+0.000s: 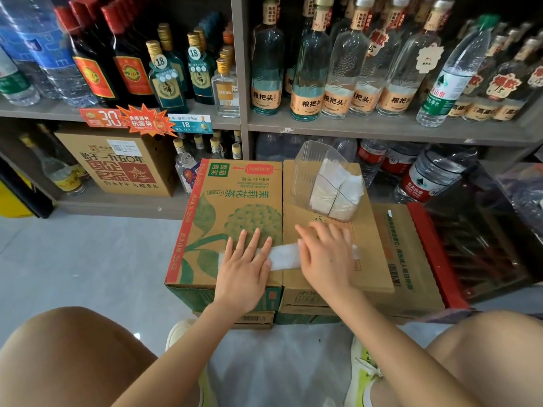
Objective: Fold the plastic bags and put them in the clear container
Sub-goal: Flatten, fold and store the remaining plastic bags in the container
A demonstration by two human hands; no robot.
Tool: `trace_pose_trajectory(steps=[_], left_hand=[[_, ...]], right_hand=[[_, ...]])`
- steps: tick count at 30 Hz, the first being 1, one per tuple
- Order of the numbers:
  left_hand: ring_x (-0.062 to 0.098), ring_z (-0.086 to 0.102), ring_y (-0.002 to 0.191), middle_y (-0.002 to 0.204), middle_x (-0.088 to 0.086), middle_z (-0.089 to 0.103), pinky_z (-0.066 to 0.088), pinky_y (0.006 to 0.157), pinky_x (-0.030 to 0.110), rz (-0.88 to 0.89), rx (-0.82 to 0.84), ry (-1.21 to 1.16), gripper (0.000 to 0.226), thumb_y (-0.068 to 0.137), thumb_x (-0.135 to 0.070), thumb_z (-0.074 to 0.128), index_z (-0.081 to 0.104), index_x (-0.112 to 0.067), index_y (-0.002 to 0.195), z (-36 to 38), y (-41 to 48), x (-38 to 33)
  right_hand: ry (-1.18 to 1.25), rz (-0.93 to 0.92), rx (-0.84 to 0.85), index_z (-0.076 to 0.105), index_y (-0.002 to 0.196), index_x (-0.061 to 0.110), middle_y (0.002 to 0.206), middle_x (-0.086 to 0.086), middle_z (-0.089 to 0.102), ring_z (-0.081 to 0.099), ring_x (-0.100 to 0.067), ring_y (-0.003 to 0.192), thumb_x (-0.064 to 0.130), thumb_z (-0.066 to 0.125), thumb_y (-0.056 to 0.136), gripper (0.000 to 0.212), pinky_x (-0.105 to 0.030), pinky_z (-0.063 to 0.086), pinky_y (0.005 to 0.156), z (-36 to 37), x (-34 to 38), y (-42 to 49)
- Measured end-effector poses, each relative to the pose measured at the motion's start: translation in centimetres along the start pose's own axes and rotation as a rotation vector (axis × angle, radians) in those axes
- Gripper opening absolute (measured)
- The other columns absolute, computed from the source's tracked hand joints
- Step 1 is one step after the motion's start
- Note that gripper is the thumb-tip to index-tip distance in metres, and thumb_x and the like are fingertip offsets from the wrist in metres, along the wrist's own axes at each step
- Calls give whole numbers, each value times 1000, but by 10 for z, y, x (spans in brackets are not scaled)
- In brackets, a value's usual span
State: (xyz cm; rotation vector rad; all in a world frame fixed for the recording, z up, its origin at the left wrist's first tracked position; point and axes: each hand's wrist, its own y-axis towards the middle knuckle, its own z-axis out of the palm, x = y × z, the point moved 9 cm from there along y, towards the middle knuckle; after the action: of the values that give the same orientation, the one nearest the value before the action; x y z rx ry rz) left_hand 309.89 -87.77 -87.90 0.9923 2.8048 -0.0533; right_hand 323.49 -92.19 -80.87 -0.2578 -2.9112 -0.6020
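A white plastic bag lies folded into a long narrow strip across the tops of two cardboard boxes. My left hand presses flat on its left end, fingers straight. My right hand lies flat over its right part, fingers spread. Behind the hands stands the clear container on the right box, tilted, with folded white bags inside it.
Shelves packed with glass and plastic bottles rise right behind the boxes. A red crate under dark plastic sits at the right. A brown carton stands on the low shelf at left. Grey floor lies to the left; my knees and shoes are below.
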Motion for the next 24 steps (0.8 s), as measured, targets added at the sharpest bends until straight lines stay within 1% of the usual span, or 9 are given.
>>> trace_pose_trajectory(steps=[1,3,6,9,14,17,19,21,24], left_hand=[[35,31,141,150,9,38,12,117,47,-2,-3,-9,54,101,-40,16,42,-19,144,0,0,0],[34,25,143,153,7,32,3,117,45,-4,-21,-16,55,101,-41,13,37,-21,147,-2,0,0],[34,29,141,151,8,37,9,115,49,-7,-23,14,52,100,-40,20,38,-24,146,-1,1,0],[29,12,147,157,3,20,3,119,51,-20,21,-9,56,99,-45,9,25,-29,150,4,0,2],[27,-1,149,159,1,7,-9,117,49,-17,31,9,62,94,-48,-5,11,-32,152,2,0,2],[25,-6,148,160,0,2,-12,116,47,-6,54,20,64,91,-50,-10,4,-32,151,1,0,3],[22,-9,147,158,-1,-1,-16,114,43,23,54,1,68,89,-53,-11,7,-33,152,-2,0,8],[19,-11,146,156,-4,-3,-17,114,39,78,69,-28,72,87,-59,-12,9,-34,151,-5,1,14],[22,-5,148,156,-5,2,-16,115,38,111,78,-102,72,86,-64,4,18,-34,150,-12,8,27]], right_hand=[[-11,-64,42,67,117,19,117,-3,66,60,-24,107,27,39,91,39,-41,40,100,8,11,-3],[2,-140,271,52,135,22,143,-1,49,43,-21,134,34,26,97,47,-48,21,117,37,28,-13],[1,-109,501,3,149,27,158,8,0,-4,-14,147,44,4,100,52,-44,-12,118,64,21,-27],[-105,-44,522,-15,145,31,154,9,-20,-21,-15,143,48,-5,98,51,-45,-16,116,60,-14,-38],[-180,115,557,-22,144,32,154,7,-24,-28,-16,141,54,-24,85,63,-47,-17,116,46,-71,-51],[-110,100,458,-7,148,31,157,0,-8,-13,-20,145,58,-16,89,65,-47,-11,117,32,-68,-47],[-43,17,346,22,148,28,155,-4,21,16,-24,145,59,10,97,61,-46,4,116,17,-56,-43],[54,-57,304,46,139,25,144,1,46,42,-21,134,58,34,92,59,-43,17,113,10,-47,-43],[197,-7,301,59,129,20,121,5,60,51,-17,112,50,60,86,53,-39,35,101,10,-44,-39]])
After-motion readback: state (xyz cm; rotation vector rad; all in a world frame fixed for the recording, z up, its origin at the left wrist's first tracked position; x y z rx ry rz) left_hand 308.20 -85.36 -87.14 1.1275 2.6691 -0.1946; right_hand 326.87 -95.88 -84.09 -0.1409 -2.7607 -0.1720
